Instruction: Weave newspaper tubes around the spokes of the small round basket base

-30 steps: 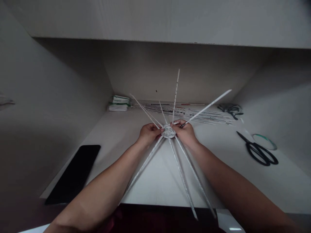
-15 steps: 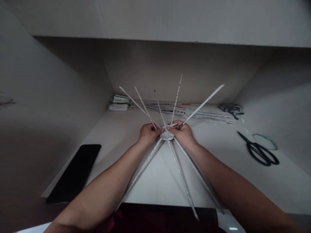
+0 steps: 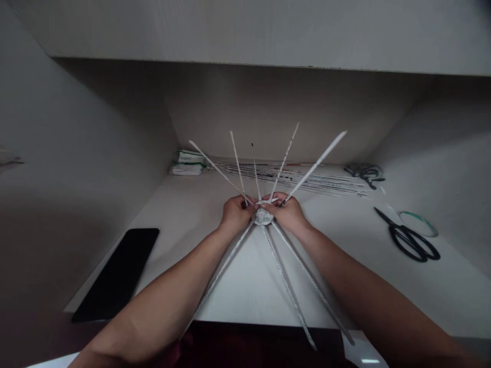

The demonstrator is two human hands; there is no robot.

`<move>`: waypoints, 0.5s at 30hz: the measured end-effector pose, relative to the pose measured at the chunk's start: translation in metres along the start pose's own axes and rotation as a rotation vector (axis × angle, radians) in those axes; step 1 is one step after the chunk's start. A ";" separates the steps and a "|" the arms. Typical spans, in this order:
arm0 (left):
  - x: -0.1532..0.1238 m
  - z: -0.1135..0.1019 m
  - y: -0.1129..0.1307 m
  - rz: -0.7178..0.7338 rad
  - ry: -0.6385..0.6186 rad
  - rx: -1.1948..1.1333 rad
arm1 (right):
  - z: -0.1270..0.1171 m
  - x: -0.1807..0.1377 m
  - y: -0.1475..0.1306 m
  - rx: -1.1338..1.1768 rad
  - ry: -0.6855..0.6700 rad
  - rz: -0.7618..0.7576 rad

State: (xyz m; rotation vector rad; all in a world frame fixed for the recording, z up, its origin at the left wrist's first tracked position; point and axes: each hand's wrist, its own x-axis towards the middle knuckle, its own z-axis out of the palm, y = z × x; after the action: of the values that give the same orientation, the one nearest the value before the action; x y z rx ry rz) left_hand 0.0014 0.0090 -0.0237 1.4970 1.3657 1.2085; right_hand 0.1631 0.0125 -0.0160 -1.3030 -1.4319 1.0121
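Note:
Between my hands is a small round woven base of rolled paper, with several long paper sticks spreading from it like spokes. My left hand grips its left edge, thumb on top. My right hand pinches the right edge, thumb near the other one. One thick white paper stick rises past my right hand toward the back right. Other spokes, such as a speckled one, slope down over the table's front edge. My fingers under the base are mostly hidden.
Loose rolled paper sticks lie along the back wall. A white and green packet stands back left. A black flat slab lies left. At right are black scissors, a green tape ring and a dark tangled item. A shelf board overhangs.
The woven base has tilted slightly, and its back spokes have shifted, several leaning more to the right. Both hands keep hold of it in nearly the same place.

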 end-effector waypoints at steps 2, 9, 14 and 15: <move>-0.001 0.000 0.000 0.031 0.003 0.023 | 0.000 0.000 0.001 0.007 -0.003 -0.006; -0.003 0.003 -0.003 0.094 0.013 0.068 | 0.000 0.000 0.002 -0.007 0.007 0.031; -0.002 0.006 -0.003 0.051 -0.019 -0.126 | 0.001 0.000 0.000 0.087 0.011 0.120; -0.002 0.005 -0.001 0.022 -0.035 -0.175 | 0.001 -0.001 -0.002 0.092 0.012 0.133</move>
State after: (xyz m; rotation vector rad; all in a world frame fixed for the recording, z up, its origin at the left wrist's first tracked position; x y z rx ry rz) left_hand 0.0061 0.0075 -0.0263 1.4070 1.1914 1.2750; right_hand 0.1617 0.0117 -0.0148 -1.3484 -1.2880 1.1430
